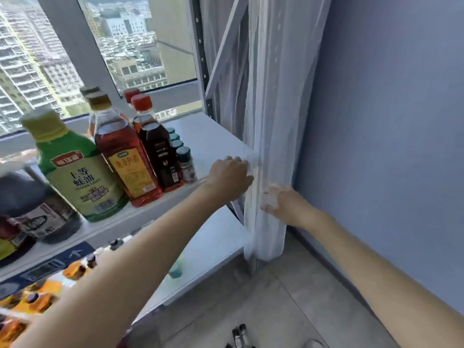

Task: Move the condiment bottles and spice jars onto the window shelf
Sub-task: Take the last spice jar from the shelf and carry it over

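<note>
Both hands at the sheer curtain — no bottle in either.

The left hand reaches into the curtain at the shelf's right end, fingers hidden in the fabric, so its grip cannot be told; the right hand lies spread against the cloth lower down. On the window shelf stand the green bottle, 2 red-capped bottles and a row of spice jars — right part bare. Likely clearing the curtain; next, fetch remaining bottles from the lower shelf.
</note>
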